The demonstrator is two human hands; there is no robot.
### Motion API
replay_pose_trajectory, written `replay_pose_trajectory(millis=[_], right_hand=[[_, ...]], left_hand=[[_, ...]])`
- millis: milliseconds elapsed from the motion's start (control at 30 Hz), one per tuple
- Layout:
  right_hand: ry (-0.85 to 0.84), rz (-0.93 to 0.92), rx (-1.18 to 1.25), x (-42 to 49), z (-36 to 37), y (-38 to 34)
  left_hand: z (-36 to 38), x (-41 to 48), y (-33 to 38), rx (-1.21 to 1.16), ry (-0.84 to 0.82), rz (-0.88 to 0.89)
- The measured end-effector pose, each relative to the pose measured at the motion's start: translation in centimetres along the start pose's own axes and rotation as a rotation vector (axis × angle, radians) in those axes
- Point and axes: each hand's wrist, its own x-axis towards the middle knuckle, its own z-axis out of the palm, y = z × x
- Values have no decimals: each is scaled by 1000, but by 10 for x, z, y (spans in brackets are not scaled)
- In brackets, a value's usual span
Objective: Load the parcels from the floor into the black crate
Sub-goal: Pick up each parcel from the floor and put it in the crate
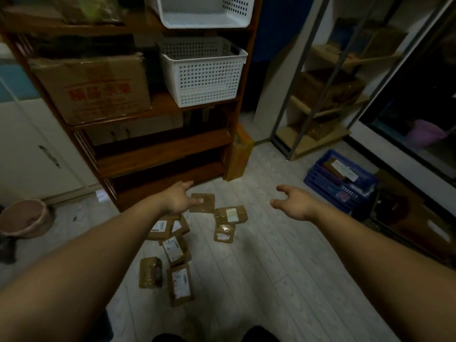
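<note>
Both arms reach forward over the pale floor (259,255). The left hand (179,198) is stretched flat with fingers straight and holds nothing. It covers the near edge of one parcel (203,203), and whether it touches it cannot be told. The right hand (293,201) hangs in the air well to the right, its fingers spread and loosely bent, empty.

The brown parcels lie scattered on the floor between and below the hands. Two (230,214) (224,232) overlap at the right, and a loose string (175,250) (181,283) (150,272) runs towards the viewer. Two more (160,228) are partly hidden under the left wrist. Their labels are too blurred to read.

The black crate (380,213) sits at the right edge in deep shadow. It is partly cut off by the right forearm, and its contents are hard to make out. A blue crate (340,178) stands just behind it, near a wooden shelf (160,154).
</note>
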Motion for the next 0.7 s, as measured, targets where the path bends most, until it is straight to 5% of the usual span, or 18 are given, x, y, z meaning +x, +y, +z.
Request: replay_pose_trajectory(millis=[433, 700], right_hand=[[-346, -114, -100, 199, -7, 82], [-505, -61, -120, 348, 2, 145]], left_hand=[[68, 131, 21, -251, 93, -290], [141, 196, 44, -301, -30, -546]])
